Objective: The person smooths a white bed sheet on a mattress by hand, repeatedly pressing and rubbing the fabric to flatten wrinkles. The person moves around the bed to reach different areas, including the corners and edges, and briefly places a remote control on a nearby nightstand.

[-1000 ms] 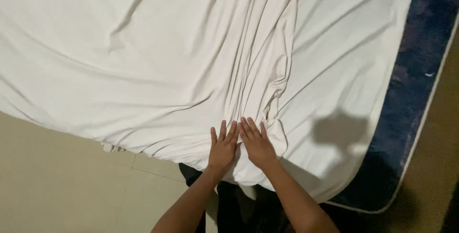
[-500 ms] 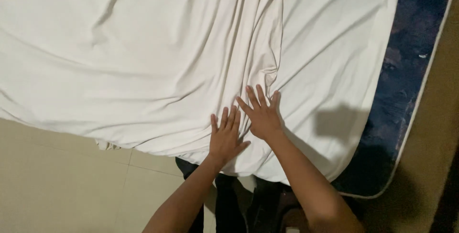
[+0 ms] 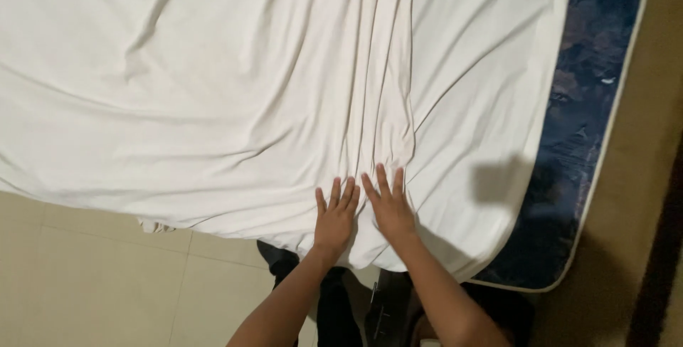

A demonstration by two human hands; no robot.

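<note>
Sheet on mattress; both hands flat on sheet's near edge

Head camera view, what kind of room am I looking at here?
Most likely a bedroom. A wrinkled white sheet covers a dark blue patterned mattress lying on a pale tiled floor, and the left hand and right hand press flat on the sheet.
</note>
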